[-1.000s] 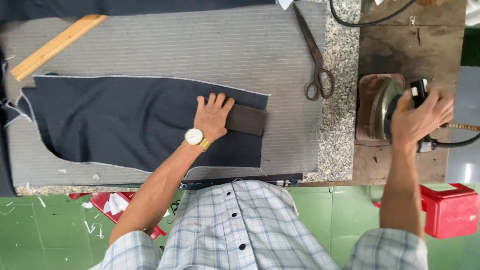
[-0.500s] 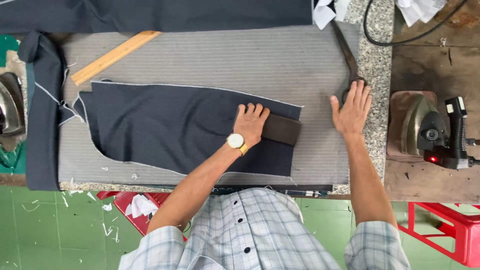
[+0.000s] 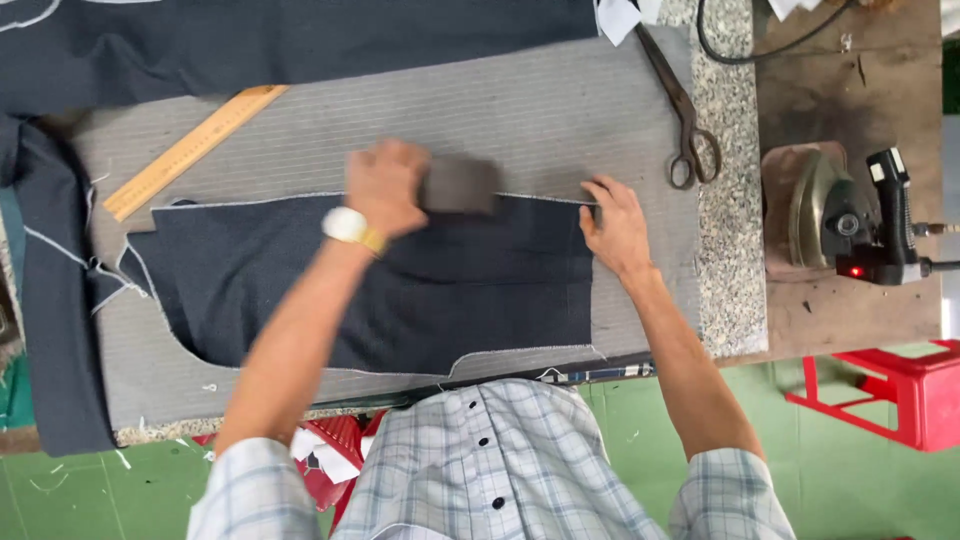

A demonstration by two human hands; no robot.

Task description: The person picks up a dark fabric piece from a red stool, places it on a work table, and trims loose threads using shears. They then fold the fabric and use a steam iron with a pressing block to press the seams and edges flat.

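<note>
Left hand: the left hand [image 3: 385, 185] lay closed over a dark brown block [image 3: 458, 184], gripping its near end; blurred, so the finger placement was hard to read.
Right hand: the right hand [image 3: 615, 222] rested flat, fingers loosely spread, holding nothing, fingertips pinning the upper right corner of the navy fabric piece [image 3: 400, 280].
Block, place: it sat on the top edge of the navy fabric piece, half over the cloth and half over the grey striped pad [image 3: 540, 110] beneath.
Block, handling: by the look of it rigid and solid, with some weight, likely wood; a full palm over the top seemed the natural grip, and it should slide readily on cloth.
Fabric, look: dark navy, matte, cut to a shaped panel with a curved notch at the left and a pale line running along its edges.
Fabric, handling: soft and limp, light, apt to shift or wrinkle if not pinned; best held flat by pressing down at a corner or edge, not by lifting.
Nearby, right: an iron [image 3: 835, 215] stood on a worn wooden stand, well apart from both hands, a small red light showing on its handle.
Nearby, top: long dark scissors [image 3: 680, 110] lay on the speckled stone counter [image 3: 725, 250]; a wooden ruler [image 3: 190, 150] lay aslant at the upper left.
Other cloth: more navy fabric lay along the far edge of the table and hung down at the left.
</note>
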